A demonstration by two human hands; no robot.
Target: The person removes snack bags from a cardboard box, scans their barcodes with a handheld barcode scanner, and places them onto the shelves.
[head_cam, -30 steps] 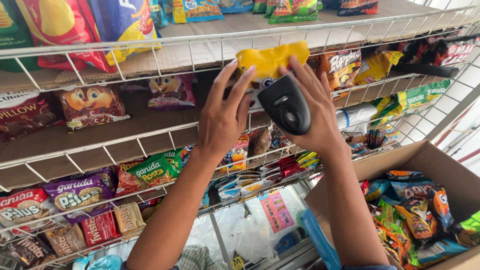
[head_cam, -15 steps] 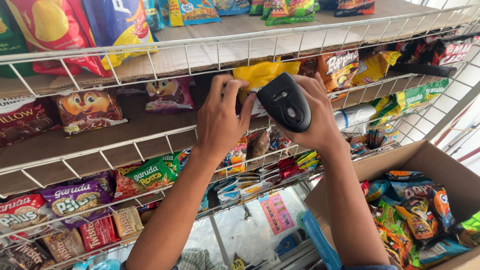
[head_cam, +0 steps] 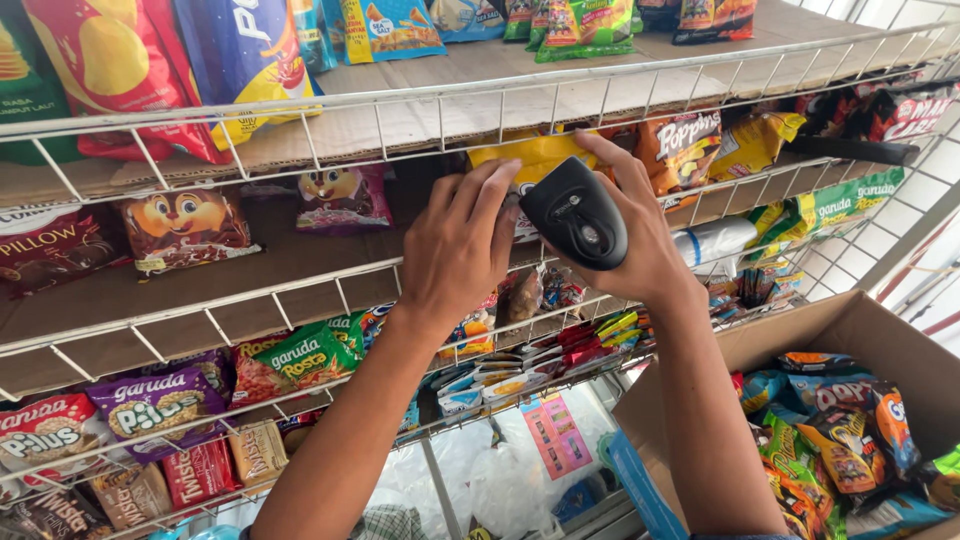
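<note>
Gripping scanner (head_cam: 578,212), perhaps yellow packet (head_cam: 535,153)

Bright daylight from the right — sharp focus, soft shadows under shelves.

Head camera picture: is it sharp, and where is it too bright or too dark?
Head view: mostly sharp; the black scanner in the right hand and the left hand look crisp. Daylight washes out the far right edge; the yellow packet sits in shade under the wire shelf.
</note>
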